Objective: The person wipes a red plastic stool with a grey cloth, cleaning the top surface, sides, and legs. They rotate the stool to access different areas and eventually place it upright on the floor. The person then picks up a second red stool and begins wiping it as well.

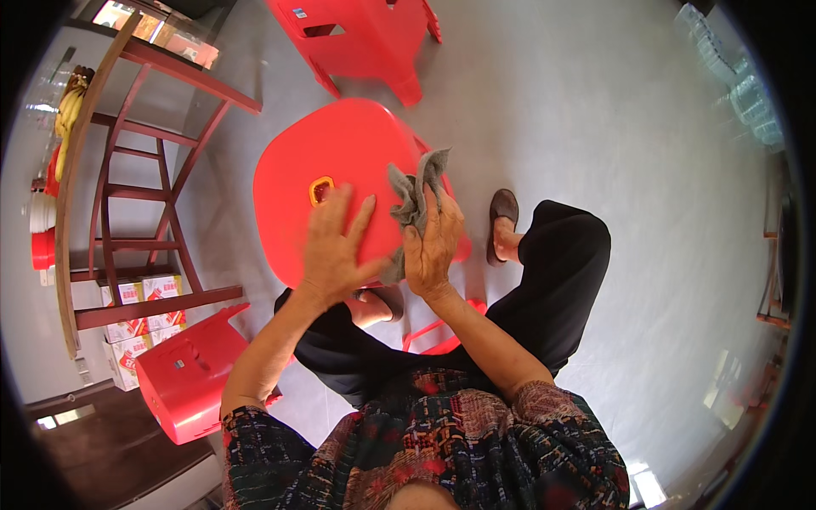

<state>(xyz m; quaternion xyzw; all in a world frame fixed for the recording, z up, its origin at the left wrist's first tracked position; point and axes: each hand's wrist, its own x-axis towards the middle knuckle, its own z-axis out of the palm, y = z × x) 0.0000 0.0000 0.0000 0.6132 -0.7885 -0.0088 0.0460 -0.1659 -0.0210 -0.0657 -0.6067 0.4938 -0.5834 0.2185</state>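
Note:
A red plastic stool [297, 161] with a rounded square top stands in front of me. Over its right side, my right hand [434, 246] grips a crumpled grey cloth [416, 194], which sticks out above the fingers. My left hand [333, 246] is held above the stool top with its fingers spread and nothing in it; it is slightly blurred. Just beyond its fingertips, a small yellow-rimmed piece [321, 190] with a dark reddish middle sits on the stool top.
Another red stool [365, 38] stands beyond, and a third red stool [191, 374] lies at lower left. A wooden table [76, 187] with dark red legs fills the left, with bananas [68, 115] on it and cartons [144, 319] below. Clear plastic bottles [752, 106] are at far right.

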